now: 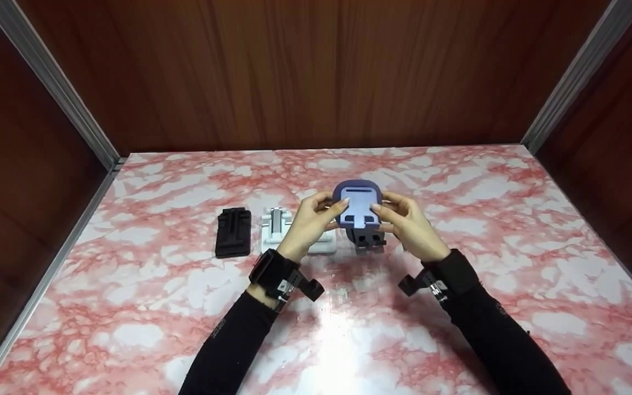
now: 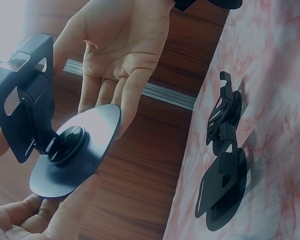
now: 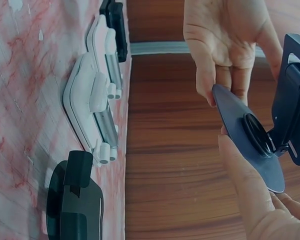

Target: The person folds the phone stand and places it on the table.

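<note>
Both hands hold a purple-blue folding phone stand up above the table. The left hand pinches its left edge, with the thumb on the front, and the right hand grips the right edge the same way. In the left wrist view, the stand's oval base shows a round dark joint, with the hinged cradle unfolded from it. Fingertips touch the base rim from both sides. Just beneath the held stand, a dark phone stand rests on the table, partly hidden in the head view.
Left of the hands lies a folded black phone stand. Next to it is a white phone stand, and another white one is mostly covered by the left hand. Wooden panels wall the marbled red-and-white table.
</note>
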`<state>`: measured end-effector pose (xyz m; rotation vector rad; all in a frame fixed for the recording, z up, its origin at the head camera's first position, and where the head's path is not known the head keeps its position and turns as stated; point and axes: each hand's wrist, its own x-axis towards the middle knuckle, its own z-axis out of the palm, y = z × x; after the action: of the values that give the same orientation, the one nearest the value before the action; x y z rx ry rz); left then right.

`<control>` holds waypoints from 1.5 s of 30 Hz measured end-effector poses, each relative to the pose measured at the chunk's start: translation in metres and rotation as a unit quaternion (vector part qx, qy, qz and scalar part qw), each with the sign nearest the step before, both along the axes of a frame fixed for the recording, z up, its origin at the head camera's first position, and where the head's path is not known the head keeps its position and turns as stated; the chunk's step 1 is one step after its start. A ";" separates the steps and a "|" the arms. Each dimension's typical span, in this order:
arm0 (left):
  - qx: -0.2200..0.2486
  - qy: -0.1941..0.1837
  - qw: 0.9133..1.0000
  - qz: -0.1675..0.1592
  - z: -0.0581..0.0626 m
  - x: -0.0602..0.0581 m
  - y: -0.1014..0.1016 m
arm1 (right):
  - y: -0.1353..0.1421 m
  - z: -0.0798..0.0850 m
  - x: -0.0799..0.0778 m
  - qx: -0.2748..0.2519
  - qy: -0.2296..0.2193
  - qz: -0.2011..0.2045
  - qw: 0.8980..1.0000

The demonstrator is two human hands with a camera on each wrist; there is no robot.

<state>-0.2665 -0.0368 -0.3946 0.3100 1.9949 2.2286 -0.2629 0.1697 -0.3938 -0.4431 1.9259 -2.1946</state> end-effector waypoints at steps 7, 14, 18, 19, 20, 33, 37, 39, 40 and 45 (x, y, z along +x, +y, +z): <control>0.004 -0.003 1.000 -0.003 -0.001 0.000 0.000 | 0.001 0.000 0.000 -0.004 -0.001 0.008 1.000; 0.000 -0.005 1.000 -0.004 -0.001 0.000 0.000 | 0.002 0.000 0.000 -0.006 -0.007 0.010 1.000; -0.004 -0.005 1.000 -0.001 -0.001 0.000 0.000 | 0.003 0.000 0.000 -0.008 -0.011 0.011 1.000; -0.005 -0.004 1.000 -0.001 -0.001 0.000 0.000 | 0.002 0.000 0.000 -0.009 -0.011 0.012 1.000; -0.004 -0.004 1.000 0.000 -0.001 0.000 0.001 | 0.002 0.000 0.000 -0.009 -0.011 0.012 1.000; -0.021 0.005 1.000 0.006 -0.003 -0.002 0.000 | 0.003 0.000 -0.001 0.009 -0.015 0.012 1.000; -0.028 0.010 1.000 0.007 -0.004 -0.002 0.000 | 0.003 0.000 -0.002 0.014 -0.015 0.013 1.000; -0.029 0.010 1.000 0.007 -0.004 -0.002 0.000 | 0.003 -0.001 -0.002 0.015 -0.016 0.014 1.000; -0.029 0.009 1.000 0.007 -0.005 -0.003 0.000 | 0.003 -0.001 -0.002 0.015 -0.016 0.014 1.000; -0.034 0.005 0.999 0.008 -0.006 -0.003 0.000 | 0.003 -0.001 -0.002 0.017 -0.016 0.012 1.000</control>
<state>-0.2695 -0.0364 -0.4005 0.2980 2.0795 2.1675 -0.2645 0.1726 -0.3947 -0.4217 1.9285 -2.1371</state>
